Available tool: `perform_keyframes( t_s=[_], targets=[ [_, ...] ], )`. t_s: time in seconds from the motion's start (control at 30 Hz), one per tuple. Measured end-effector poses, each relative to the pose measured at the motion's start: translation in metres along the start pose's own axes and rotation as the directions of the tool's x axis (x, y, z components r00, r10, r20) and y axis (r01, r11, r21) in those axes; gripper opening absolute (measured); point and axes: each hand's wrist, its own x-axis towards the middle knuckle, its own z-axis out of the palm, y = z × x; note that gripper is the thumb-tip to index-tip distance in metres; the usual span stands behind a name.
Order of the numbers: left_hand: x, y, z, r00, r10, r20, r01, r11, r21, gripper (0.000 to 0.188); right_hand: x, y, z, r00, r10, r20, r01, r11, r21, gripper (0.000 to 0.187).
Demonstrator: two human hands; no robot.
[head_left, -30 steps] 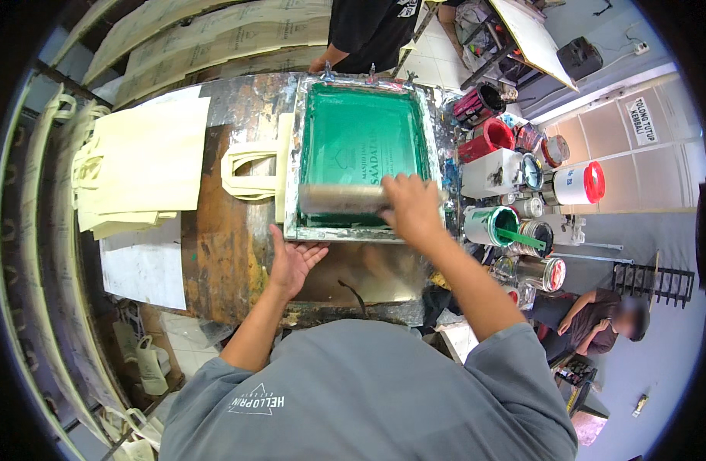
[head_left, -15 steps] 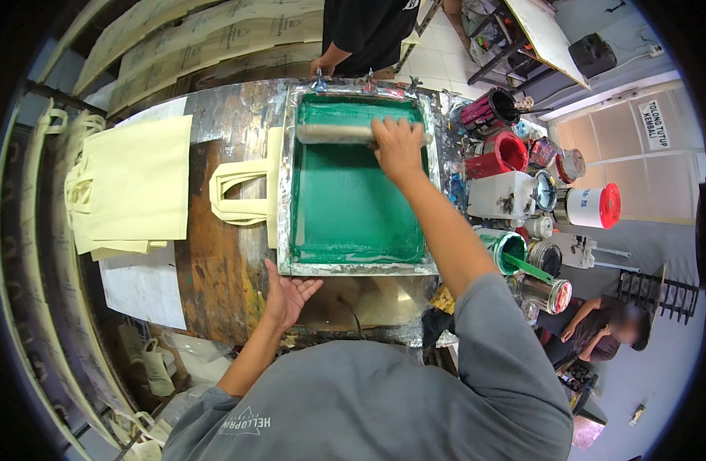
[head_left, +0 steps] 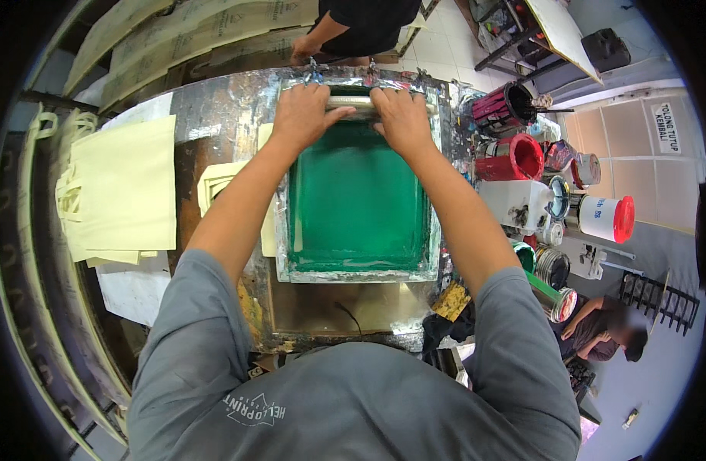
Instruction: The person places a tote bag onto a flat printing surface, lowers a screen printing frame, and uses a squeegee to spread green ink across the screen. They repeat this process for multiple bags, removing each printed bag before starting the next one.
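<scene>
A squeegee (head_left: 351, 101) lies across the far end of a screen printing frame (head_left: 353, 276), whose mesh is covered with green ink. My left hand (head_left: 303, 115) grips the squeegee's left part, and my right hand (head_left: 401, 115) grips its right part, fingers curled over the far side. Both thumbs point inward along the near side of the handle. Beneath the frame's left edge a pale yellow tote bag (head_left: 267, 223) sticks out, its handle partly covered by my left forearm.
A stack of pale yellow tote bags (head_left: 126, 180) lies at the left. Ink tubs, including a red tub (head_left: 514, 157), crowd the right side. Behind the table stands a person in black (head_left: 361, 27); another person (head_left: 603, 326) is at the far right. A yellow sponge (head_left: 450, 301) sits near my right elbow.
My left hand has come up from the near edge of the frame and taken hold of the squeegee. With my right hand on it, the squeegee has moved farther toward the frame's far end.
</scene>
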Motion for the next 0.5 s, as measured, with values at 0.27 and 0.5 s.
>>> perform_keyframes(
  t_s=[0.27, 0.5],
  targets=[
    [-0.017, 0.003, 0.016, 0.975, 0.118, -0.188, -0.11, 0.993, 0.051, 0.063, -0.018, -0.006, -0.001, 0.999, 0.038, 0.02, -0.038, 0.999, 0.001, 0.052],
    [-0.077, 0.024, 0.004, 0.967, 0.138, -0.216, -0.137, 0.99, 0.019, 0.061, -0.075, -0.041, -0.016, 0.997, 0.056, 0.046, -0.06, 0.994, 0.089, 0.043]
  ],
)
